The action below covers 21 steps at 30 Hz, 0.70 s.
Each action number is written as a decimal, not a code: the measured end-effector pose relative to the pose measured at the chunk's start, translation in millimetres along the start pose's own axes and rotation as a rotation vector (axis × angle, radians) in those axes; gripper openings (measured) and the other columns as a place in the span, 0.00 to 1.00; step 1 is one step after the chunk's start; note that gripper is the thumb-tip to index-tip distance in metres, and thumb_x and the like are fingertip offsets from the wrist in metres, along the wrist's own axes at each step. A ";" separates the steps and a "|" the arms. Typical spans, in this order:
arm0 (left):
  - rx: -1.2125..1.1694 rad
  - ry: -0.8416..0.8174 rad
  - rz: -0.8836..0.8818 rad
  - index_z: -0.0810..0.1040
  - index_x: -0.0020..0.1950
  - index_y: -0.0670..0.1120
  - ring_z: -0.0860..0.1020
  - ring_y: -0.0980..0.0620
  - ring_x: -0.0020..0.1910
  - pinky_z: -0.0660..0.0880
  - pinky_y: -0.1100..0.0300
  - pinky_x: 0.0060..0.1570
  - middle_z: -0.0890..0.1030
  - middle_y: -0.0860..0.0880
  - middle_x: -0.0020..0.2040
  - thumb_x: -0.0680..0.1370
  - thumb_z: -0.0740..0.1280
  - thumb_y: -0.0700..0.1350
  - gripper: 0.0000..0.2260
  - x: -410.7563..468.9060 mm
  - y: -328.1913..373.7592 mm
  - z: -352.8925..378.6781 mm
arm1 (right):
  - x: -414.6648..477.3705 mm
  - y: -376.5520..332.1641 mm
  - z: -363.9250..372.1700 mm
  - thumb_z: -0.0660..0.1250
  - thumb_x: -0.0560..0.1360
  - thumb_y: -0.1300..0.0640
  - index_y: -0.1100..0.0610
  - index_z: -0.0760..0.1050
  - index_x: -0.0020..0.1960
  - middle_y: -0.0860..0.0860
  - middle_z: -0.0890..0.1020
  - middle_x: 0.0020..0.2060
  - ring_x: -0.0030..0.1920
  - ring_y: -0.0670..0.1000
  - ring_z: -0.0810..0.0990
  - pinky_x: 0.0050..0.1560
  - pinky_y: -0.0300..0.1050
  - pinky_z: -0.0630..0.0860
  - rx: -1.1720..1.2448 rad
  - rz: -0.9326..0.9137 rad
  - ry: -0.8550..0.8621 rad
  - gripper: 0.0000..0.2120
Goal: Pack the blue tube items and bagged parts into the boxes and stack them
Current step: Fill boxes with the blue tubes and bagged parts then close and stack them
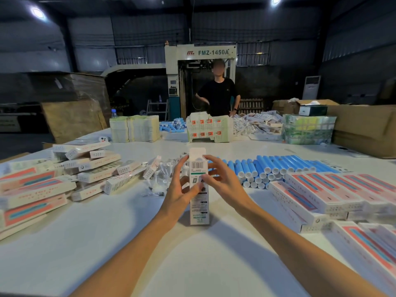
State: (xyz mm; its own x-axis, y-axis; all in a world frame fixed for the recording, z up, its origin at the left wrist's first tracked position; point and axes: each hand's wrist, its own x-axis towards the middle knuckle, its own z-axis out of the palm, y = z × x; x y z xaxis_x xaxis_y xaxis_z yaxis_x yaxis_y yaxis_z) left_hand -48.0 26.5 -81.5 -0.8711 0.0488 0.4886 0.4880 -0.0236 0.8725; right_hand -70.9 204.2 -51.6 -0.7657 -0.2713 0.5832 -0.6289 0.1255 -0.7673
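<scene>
Two hands [182,187] [224,181], one held box [199,211], one bottle [114,113].

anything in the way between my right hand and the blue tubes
Nothing visible. The right hand holds the upright box, and the blue tubes lie on the table directly beside that hand, with no other thing between them.

left hand [181,190] gripping, right hand [224,182] gripping
</scene>
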 end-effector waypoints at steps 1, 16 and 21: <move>0.021 -0.010 0.011 0.61 0.82 0.68 0.81 0.51 0.68 0.82 0.58 0.59 0.83 0.51 0.69 0.80 0.75 0.47 0.36 -0.6 1.5 0.0 | -0.2 0.2 -1.1 0.71 0.81 0.59 0.45 0.73 0.73 0.48 0.83 0.56 0.57 0.50 0.83 0.59 0.50 0.82 0.011 0.001 -0.010 0.22; 0.202 -0.056 0.111 0.65 0.78 0.59 0.82 0.51 0.65 0.82 0.57 0.59 0.83 0.55 0.64 0.80 0.74 0.47 0.30 0.5 7.7 -0.5 | 21.2 -18.4 -17.9 0.64 0.85 0.50 0.56 0.75 0.62 0.50 0.87 0.52 0.52 0.50 0.86 0.53 0.45 0.83 0.085 0.048 0.049 0.11; 0.218 -0.066 0.118 0.67 0.76 0.62 0.82 0.54 0.65 0.79 0.64 0.58 0.83 0.57 0.64 0.80 0.74 0.45 0.28 -0.3 10.9 -1.0 | 48.2 -32.5 -25.3 0.66 0.84 0.60 0.60 0.70 0.64 0.55 0.88 0.46 0.46 0.53 0.87 0.46 0.49 0.84 -0.053 0.045 -0.102 0.10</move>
State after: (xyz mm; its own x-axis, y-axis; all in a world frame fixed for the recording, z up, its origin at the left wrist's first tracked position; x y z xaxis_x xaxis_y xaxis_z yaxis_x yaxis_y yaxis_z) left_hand -42.5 25.2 -72.1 -0.8058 0.1242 0.5790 0.5921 0.1829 0.7848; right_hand -90.8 211.2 8.2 -0.7775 -0.3592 0.5162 -0.6023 0.1891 -0.7755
